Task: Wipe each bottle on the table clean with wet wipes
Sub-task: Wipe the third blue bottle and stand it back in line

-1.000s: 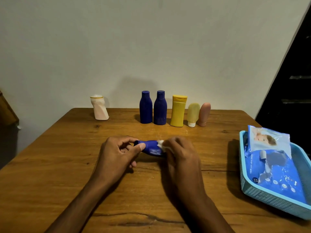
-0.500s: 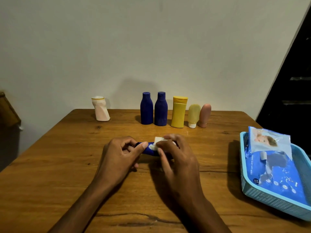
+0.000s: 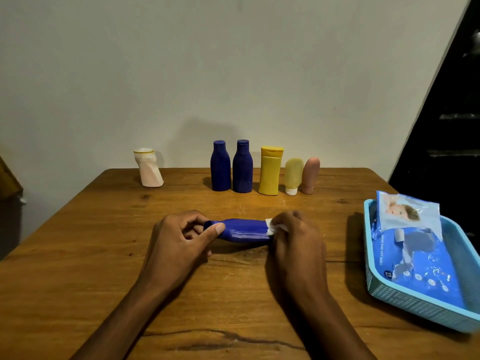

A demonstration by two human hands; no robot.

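Head view: left hand (image 3: 179,242) pinches blue bottle (image 3: 244,229) (lying sideways); right hand (image 3: 298,240) pinches wipe (image 3: 271,227).

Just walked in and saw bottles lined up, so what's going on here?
A person is wiping a dark blue plastic bottle lying sideways above the wooden table. The left hand pinches its cap end, while the right hand rubs a white wet wipe at its base. Six more bottles stand along the far edge. The blue wipes pack sits in a light blue plastic basket on the right.
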